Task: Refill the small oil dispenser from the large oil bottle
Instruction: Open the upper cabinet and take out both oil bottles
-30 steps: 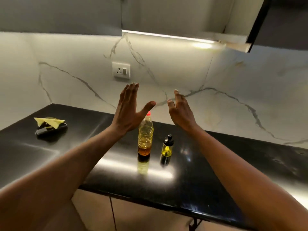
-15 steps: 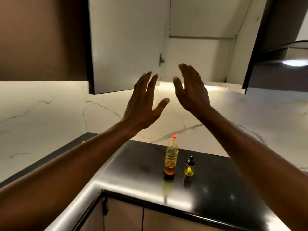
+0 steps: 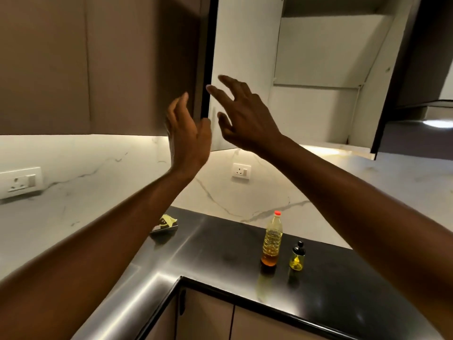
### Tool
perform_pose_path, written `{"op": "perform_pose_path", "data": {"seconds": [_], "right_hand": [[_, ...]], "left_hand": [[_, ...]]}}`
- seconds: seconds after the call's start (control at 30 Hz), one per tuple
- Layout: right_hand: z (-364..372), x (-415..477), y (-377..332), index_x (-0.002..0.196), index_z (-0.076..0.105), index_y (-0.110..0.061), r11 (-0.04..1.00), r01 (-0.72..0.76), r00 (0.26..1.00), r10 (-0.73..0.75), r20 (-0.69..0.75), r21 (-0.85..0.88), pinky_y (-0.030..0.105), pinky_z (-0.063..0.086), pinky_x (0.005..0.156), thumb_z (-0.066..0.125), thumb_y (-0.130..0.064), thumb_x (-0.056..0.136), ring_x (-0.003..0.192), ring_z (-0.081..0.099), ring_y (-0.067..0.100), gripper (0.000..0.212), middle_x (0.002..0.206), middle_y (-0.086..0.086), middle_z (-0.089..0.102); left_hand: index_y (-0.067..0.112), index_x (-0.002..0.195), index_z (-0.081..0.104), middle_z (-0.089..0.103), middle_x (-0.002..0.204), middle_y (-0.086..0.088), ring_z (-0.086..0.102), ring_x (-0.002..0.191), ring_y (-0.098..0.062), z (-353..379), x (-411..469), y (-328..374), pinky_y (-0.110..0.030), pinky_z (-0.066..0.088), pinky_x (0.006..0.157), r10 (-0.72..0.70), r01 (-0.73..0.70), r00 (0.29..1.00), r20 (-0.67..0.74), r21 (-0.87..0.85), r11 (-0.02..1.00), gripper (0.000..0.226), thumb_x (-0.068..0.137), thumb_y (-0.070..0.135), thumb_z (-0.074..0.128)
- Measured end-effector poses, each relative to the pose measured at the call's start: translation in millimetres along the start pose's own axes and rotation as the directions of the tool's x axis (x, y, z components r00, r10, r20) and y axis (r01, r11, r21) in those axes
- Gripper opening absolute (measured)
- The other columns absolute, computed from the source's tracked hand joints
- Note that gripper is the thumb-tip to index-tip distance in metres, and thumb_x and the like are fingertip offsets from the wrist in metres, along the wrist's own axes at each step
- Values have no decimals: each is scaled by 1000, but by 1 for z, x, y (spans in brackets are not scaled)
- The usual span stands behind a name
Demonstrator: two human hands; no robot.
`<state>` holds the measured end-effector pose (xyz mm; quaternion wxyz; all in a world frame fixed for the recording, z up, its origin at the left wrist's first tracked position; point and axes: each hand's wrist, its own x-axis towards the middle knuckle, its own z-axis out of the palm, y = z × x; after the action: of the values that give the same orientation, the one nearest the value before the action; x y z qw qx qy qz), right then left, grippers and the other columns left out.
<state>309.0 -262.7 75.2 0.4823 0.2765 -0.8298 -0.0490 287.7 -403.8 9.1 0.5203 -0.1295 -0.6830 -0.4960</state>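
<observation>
- We hold our left hand and right hand raised in the air, fingers spread, gripping nothing.
- The large oil bottle and small oil dispenser stand just beside each other on the dark surface, both capped.
- We judge the reach comes first: lower both hands, steady the dispenser, uncap it.
- Overhead cabinets hang near our hands; the surface's front edge lies close, with open room left of the bottle.

Two bare forearms, no sleeves, left hand, right hand, ringless hands
</observation>
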Motion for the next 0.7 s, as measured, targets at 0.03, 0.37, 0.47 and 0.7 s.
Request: {"op": "perform_pose_path", "data": {"seconds": [0.03, 0.37, 0.47, 0.7], "right_hand": [[0, 6, -5, 161, 37, -19, 999, 22, 999, -20, 42, -39, 53, 38, 116, 50, -38, 99, 154, 30, 37, 66, 171, 18, 24], [7, 11, -18, 157, 44, -26, 993, -18, 975, 43, 219, -113, 65, 17, 124, 48, -56, 95, 161, 9, 37, 68, 175, 13, 6], [5, -5, -9, 154, 48, -25, 992, -54, 981, 74, 180, -112, 65, 20, 123, 45, -57, 92, 160, 14, 37, 70, 175, 13, 11], [-3, -44, 5, 136, 63, -15, 989, -130, 991, 131, 11, -70, 66, 18, 124, 57, -49, 92, 158, 19, 42, 56, 171, 18, 24]], "left_hand": [[15, 149, 43, 47, 148, -7, 48, 130, -20, -3, 7, -2, -32, 41, 107, -155, 162, 985, 78, -84, 983, 50, 101, 27, 48], [16, 137, 59, 64, 136, -9, 60, 124, -30, -22, 22, 10, -41, 51, 98, -494, 646, 688, 531, -139, 751, 42, 110, 38, 36], [14, 129, 64, 66, 130, -8, 61, 120, -29, -12, 15, 16, -42, 51, 99, -473, 651, 681, 560, -167, 740, 41, 110, 38, 36], [10, 124, 68, 69, 126, -9, 66, 115, -28, 9, 0, 35, -46, 52, 104, -425, 659, 665, 614, -214, 721, 50, 110, 43, 33]]}}
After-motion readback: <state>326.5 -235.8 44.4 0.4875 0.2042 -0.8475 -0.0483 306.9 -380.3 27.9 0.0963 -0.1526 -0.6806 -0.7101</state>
